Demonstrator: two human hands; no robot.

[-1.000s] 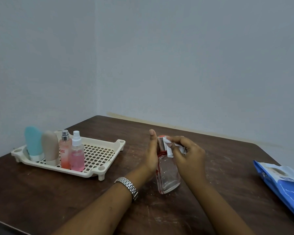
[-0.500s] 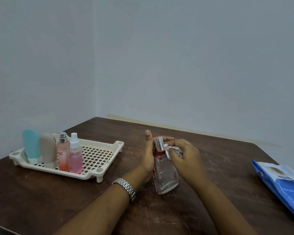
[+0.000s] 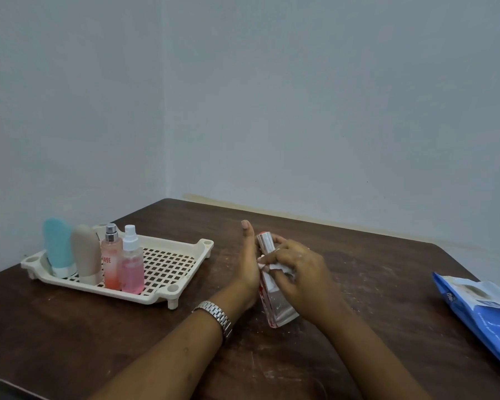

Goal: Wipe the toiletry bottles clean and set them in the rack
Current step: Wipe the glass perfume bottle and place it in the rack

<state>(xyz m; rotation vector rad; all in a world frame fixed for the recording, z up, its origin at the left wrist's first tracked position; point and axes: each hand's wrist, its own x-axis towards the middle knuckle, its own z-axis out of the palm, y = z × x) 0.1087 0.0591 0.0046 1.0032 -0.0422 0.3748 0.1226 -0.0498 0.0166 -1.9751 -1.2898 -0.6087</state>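
Table (image 3: 373, 272): dark brown wood, top scuffed w/ pale scratches & white specks, esp. mid & near edge. Far corner sits in the wall corner. Rack (image 3: 172, 289): cream plastic, grid floor, short feet, stands near left edge, long side approx. parallel to it. Pack (image 3: 485, 316): blue, lies flat at right edge, partly cut off by frame, white flap on top peeled open. Bottle (image 3: 277, 307): clear, tilted, approx. mid table, between rack & pack; can't tell if base touches the top.

Clear red-trimmed bottle (image 3: 280, 308) near cream rack (image 3: 168, 264)
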